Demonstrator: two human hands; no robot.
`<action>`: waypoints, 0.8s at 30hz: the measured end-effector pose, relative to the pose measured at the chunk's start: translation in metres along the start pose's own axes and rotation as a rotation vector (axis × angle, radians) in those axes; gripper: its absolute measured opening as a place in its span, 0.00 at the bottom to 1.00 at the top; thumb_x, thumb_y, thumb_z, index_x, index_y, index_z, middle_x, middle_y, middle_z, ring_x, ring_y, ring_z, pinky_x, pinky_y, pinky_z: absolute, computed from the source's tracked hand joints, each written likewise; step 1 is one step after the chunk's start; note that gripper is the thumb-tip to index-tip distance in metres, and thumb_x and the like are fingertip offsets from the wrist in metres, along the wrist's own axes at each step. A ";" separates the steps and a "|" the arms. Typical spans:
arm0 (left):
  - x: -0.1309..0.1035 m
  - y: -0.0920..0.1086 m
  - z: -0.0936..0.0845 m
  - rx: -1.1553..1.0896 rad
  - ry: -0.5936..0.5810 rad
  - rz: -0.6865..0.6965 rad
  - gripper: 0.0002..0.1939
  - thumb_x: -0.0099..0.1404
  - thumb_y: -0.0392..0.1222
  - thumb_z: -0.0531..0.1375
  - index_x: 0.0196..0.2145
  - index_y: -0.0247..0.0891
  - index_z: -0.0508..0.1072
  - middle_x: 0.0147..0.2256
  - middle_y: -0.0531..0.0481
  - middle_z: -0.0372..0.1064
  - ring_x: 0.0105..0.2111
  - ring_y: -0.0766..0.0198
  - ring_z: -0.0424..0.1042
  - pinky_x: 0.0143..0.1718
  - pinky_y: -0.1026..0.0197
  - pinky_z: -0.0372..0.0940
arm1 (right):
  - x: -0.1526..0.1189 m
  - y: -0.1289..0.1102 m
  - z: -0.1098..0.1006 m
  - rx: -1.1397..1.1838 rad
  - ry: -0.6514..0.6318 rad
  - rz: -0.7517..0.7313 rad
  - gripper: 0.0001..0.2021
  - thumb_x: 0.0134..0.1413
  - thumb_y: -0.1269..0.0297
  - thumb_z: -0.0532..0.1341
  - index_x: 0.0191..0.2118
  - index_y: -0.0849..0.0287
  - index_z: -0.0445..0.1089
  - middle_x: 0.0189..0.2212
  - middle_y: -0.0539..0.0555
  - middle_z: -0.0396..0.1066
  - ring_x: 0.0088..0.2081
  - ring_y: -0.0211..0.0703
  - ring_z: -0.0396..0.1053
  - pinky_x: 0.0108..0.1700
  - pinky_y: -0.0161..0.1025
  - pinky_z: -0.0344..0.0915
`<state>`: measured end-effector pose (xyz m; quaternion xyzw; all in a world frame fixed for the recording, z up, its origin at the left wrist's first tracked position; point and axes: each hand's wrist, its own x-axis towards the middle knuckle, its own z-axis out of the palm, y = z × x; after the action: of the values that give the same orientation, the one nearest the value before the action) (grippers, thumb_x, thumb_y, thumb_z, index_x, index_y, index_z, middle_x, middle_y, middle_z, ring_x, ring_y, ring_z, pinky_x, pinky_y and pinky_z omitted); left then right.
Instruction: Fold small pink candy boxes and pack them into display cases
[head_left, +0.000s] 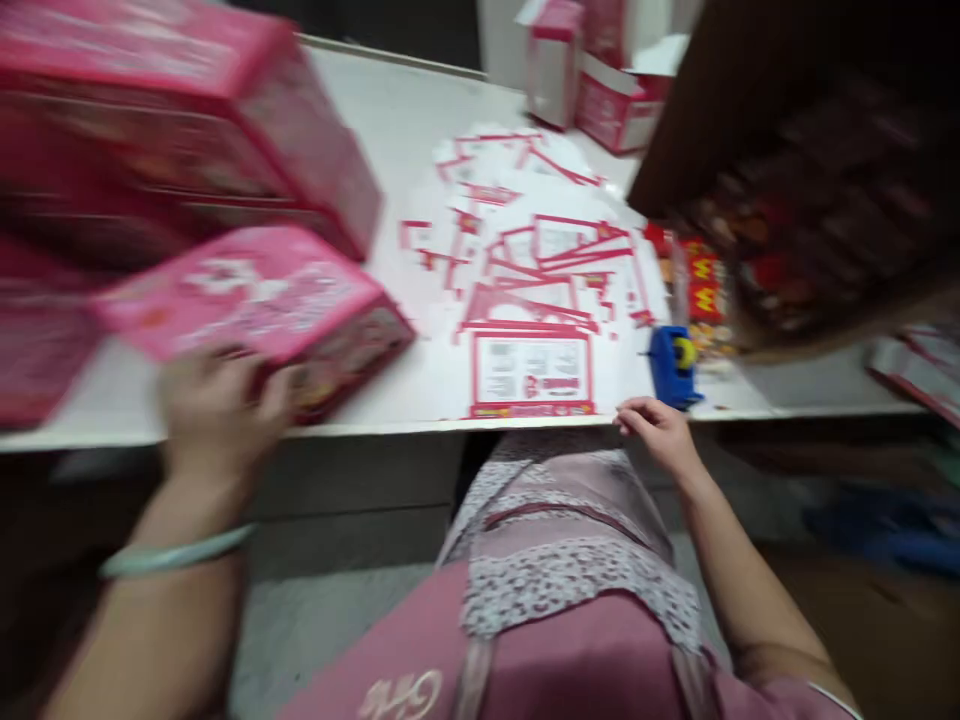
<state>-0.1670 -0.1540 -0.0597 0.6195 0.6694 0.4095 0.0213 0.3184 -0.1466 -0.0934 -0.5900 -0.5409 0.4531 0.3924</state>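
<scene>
At the left of the head view, my left hand [225, 405] is blurred by motion, its fingers bent over the near edge of a pink printed box [277, 285]. That box sits at an angle on the white table. My right hand [656, 425] is at the table's front edge, with thumb and fingers pinched together; whatever is between them is too small to make out. Just beyond it stands a blue tape dispenser [672, 368] with a yellow core. A printed card with a red border [532, 375] lies between my hands, near the edge.
Many similar cards [540, 240] are spread over the white table [375, 90]. Larger pink boxes [187, 120] are stacked at the left. An open brown carton [690, 110] with packets inside leans at the right, beside red and yellow packets [705, 285]. Opened pink boxes [615, 100] stand behind.
</scene>
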 end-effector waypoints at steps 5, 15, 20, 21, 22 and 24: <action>0.011 -0.014 0.001 0.410 -0.054 0.147 0.14 0.66 0.49 0.64 0.44 0.38 0.71 0.43 0.40 0.69 0.46 0.47 0.67 0.51 0.43 0.66 | 0.042 -0.087 0.154 0.244 -0.574 -0.145 0.13 0.48 0.55 0.70 0.41 0.52 0.81 0.28 0.51 0.79 0.28 0.40 0.73 0.35 0.42 0.74; 0.005 -0.024 0.015 0.594 -0.120 0.195 0.19 0.76 0.41 0.52 0.61 0.45 0.68 0.48 0.39 0.65 0.47 0.51 0.62 0.49 0.48 0.63 | 0.115 -0.121 0.335 0.330 -0.590 -0.283 0.29 0.51 0.54 0.65 0.59 0.55 0.71 0.24 0.45 0.73 0.26 0.38 0.68 0.35 0.39 0.71; 0.006 -0.026 0.013 0.582 -0.165 0.143 0.20 0.76 0.44 0.53 0.63 0.49 0.68 0.51 0.40 0.64 0.50 0.49 0.63 0.51 0.45 0.64 | 0.118 -0.113 0.338 0.120 -0.584 -0.415 0.27 0.56 0.54 0.63 0.59 0.61 0.68 0.28 0.50 0.75 0.32 0.43 0.73 0.41 0.43 0.72; 0.007 -0.024 0.013 0.558 -0.175 0.126 0.20 0.75 0.43 0.54 0.62 0.48 0.69 0.51 0.40 0.65 0.50 0.48 0.64 0.51 0.44 0.64 | 0.118 -0.112 0.338 0.072 -0.572 -0.441 0.27 0.57 0.53 0.62 0.59 0.61 0.68 0.29 0.52 0.76 0.33 0.45 0.74 0.42 0.44 0.73; 0.009 -0.021 0.013 0.534 -0.182 0.109 0.19 0.75 0.43 0.55 0.61 0.48 0.70 0.50 0.39 0.65 0.50 0.48 0.65 0.51 0.43 0.65 | 0.118 -0.112 0.338 0.019 -0.552 -0.470 0.27 0.59 0.53 0.61 0.60 0.61 0.67 0.31 0.53 0.77 0.34 0.46 0.75 0.42 0.45 0.73; 0.014 -0.013 0.014 0.482 -0.183 0.081 0.18 0.72 0.43 0.58 0.58 0.45 0.73 0.49 0.38 0.67 0.49 0.47 0.66 0.51 0.42 0.66 | 0.118 -0.113 0.337 -0.130 -0.505 -0.551 0.27 0.61 0.53 0.59 0.62 0.60 0.66 0.35 0.57 0.79 0.36 0.49 0.77 0.43 0.46 0.73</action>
<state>-0.1737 -0.1333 -0.0699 0.6675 0.7175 0.1809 -0.0829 -0.0365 -0.0268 -0.0937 -0.3157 -0.7867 0.4264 0.3157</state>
